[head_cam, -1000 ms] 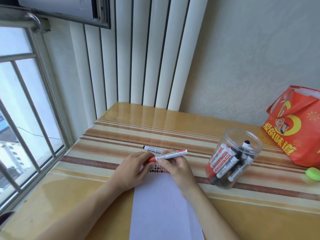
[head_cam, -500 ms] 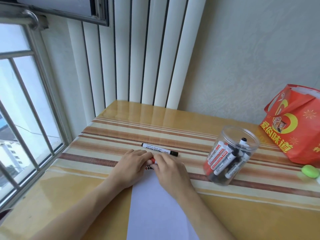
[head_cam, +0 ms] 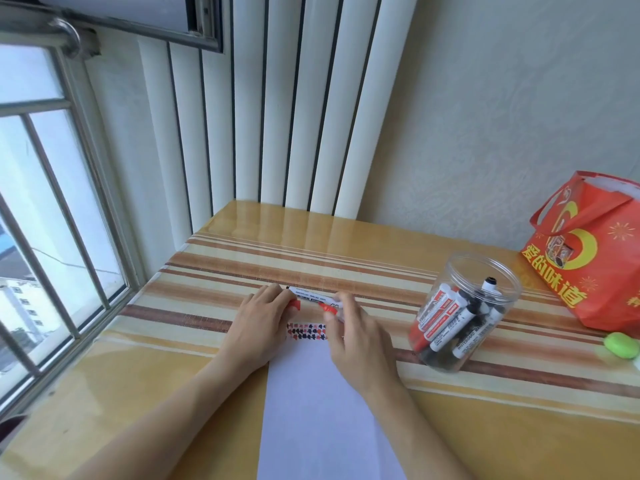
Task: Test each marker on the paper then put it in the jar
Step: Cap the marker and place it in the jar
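My left hand (head_cam: 263, 317) pinches the red cap (head_cam: 295, 304) aside; my right hand (head_cam: 356, 336) grips the uncapped red marker (head_cam: 329, 308), tip toward the paper (head_cam: 322, 410) for testing.

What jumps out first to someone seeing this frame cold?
Probably the two hands at table centre: the left hand pinches a red cap, while the right hand holds the uncapped red marker over rows of red and black test marks at the far end of the white paper. To the right stands a clear jar of markers, with a bright red bag beyond it.
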Motion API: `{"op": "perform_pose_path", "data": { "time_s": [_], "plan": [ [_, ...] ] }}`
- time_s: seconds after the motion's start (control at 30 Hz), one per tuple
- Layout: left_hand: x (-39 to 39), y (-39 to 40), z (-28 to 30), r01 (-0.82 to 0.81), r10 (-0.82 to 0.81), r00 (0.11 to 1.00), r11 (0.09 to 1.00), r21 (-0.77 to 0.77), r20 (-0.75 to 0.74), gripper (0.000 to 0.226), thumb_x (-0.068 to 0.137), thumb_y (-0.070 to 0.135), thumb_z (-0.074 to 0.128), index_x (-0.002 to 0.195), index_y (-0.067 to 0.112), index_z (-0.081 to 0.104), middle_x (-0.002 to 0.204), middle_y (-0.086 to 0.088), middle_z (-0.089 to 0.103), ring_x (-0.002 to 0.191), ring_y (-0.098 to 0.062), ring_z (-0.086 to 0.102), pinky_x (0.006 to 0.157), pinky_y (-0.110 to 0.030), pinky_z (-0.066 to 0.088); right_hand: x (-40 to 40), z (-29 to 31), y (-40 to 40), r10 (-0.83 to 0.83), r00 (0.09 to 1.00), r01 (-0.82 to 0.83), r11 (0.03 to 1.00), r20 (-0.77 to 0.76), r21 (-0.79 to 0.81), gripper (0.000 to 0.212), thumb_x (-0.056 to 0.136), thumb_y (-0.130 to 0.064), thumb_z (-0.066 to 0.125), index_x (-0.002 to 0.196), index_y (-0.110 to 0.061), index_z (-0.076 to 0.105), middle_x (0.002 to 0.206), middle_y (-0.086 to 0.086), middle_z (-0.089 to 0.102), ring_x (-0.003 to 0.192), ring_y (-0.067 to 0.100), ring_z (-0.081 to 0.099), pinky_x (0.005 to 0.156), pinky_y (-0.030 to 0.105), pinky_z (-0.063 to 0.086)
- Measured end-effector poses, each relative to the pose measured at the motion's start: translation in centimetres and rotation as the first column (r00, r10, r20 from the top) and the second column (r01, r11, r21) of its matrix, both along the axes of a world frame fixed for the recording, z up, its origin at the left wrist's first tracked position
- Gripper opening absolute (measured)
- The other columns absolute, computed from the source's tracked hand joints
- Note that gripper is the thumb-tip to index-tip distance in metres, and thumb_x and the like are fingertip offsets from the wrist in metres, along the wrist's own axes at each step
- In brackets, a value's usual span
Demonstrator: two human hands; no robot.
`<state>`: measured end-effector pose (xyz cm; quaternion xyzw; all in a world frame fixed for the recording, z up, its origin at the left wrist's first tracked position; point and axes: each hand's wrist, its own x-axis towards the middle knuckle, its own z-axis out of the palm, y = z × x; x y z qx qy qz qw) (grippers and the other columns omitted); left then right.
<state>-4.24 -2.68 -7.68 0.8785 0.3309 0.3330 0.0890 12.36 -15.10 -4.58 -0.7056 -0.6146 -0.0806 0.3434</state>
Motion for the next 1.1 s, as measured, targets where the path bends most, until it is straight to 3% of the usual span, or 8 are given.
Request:
{"op": "perform_pose_path", "data": {
  "time_s": [0.07,0.13,0.2,0.3,0.37,0.6,0.9,1.1],
  "plan": [
    [0.2,0.2,-0.4,-0.007,0.006,0.997,1.000,-0.011,-0.076,0.016,0.101,0.036,0.045,0.103,0.027,0.058,0.101,0.011,0.051,0.094,-0.015,0.049,0.079,-0.031,0.036,0.2,0.4,-0.3,0.027,0.961,-0.018,0.999,-0.274,0.036,0.022,0.105,-0.025,0.043,0.127,-0.029,0.044,0.083,-0.006,0.066,0.076,0.022,0.061,0.063,0.038,0.042],
    [0.4,0.4,-0.5,-0.012,0.006,0.993,0.999,-0.047,-0.119,0.010,0.098,0.033,0.055,0.106,0.029,0.059,0.107,0.010,0.051,0.100,-0.016,0.049,0.084,-0.029,0.033,0.2,0.9,-0.4,0.128,0.826,-0.097,0.992,-0.549,0.085,0.026,0.106,-0.011,0.048,0.119,-0.034,0.045,0.083,-0.001,0.068,0.065,0.019,0.060,0.062,0.035,0.049],
    [0.4,0.5,-0.5,-0.013,0.002,0.992,0.996,-0.085,-0.127,0.012,0.094,0.031,0.059,0.106,0.030,0.059,0.108,0.011,0.051,0.103,-0.017,0.050,0.086,-0.029,0.032,-0.1,1.5,-0.4,0.223,0.592,-0.190,0.972,-0.774,0.135,0.024,0.107,-0.005,0.050,0.110,-0.029,0.054,0.091,0.005,0.072,0.063,0.022,0.060,0.061,0.034,0.052],
    [0.5,0.8,-0.4,0.001,-0.014,0.995,0.992,-0.128,-0.103,0.014,0.090,0.038,0.057,0.103,0.032,0.058,0.103,0.012,0.050,0.101,-0.018,0.052,0.085,-0.031,0.036,-0.7,2.4,-0.5,0.220,0.106,-0.353,0.920,-0.970,0.170,0.025,0.107,-0.005,0.046,0.122,-0.012,0.066,0.108,0.016,0.073,0.073,0.026,0.062,0.067,0.034,0.055],
    [0.5,0.9,-0.3,0.005,-0.020,0.996,0.985,-0.171,-0.082,0.019,0.088,0.045,0.055,0.102,0.034,0.060,0.103,0.013,0.052,0.101,-0.016,0.052,0.084,-0.033,0.040,-0.9,2.2,-0.6,0.195,-0.046,-0.431,0.881,-0.980,0.196,0.034,0.101,-0.007,0.053,0.132,-0.013,0.066,0.111,0.014,0.072,0.077,0.023,0.063,0.072,0.031,0.053],
    [-1.2,0.6,1.0,0.087,-0.074,0.996,0.943,-0.322,0.054,0.038,0.090,0.035,0.048,0.124,0.027,0.064,0.117,0.010,0.061,0.105,-0.015,0.061,0.089,-0.040,0.051,-2.6,0.7,-1.0,0.203,0.423,-0.377,0.926,-0.883,0.032,0.013,0.095,-0.026,0.067,0.106,-0.019,0.066,0.070,0.004,0.057,0.066,0.017,0.053,0.064,0.029,0.043],
    [-4.3,0.3,1.2,0.209,-0.251,0.952,0.951,-0.228,-0.173,0.054,0.092,0.062,0.054,0.143,0.048,0.044,0.139,0.020,0.043,0.129,0.000,0.043,0.109,-0.030,0.032,-2.7,0.9,-0.5,0.145,0.392,-0.314,0.949,-0.908,0.015,0.019,0.087,-0.021,0.062,0.102,-0.009,0.062,0.072,0.012,0.063,0.059,0.026,0.060,0.053,0.032,0.048],
    [-4.4,0.1,0.1,0.202,-0.238,0.948,0.964,-0.174,-0.214,0.055,0.092,0.070,0.048,0.140,0.044,0.047,0.146,0.021,0.037,0.137,-0.002,0.038,0.117,-0.038,0.026,-3.3,0.1,0.3,0.052,0.515,-0.274,0.956,-0.856,-0.107,0.014,0.095,-0.021,0.073,0.089,-0.017,0.061,0.066,0.006,0.062,0.049,0.022,0.052,0.042,0.025,0.034]
  ]
}}
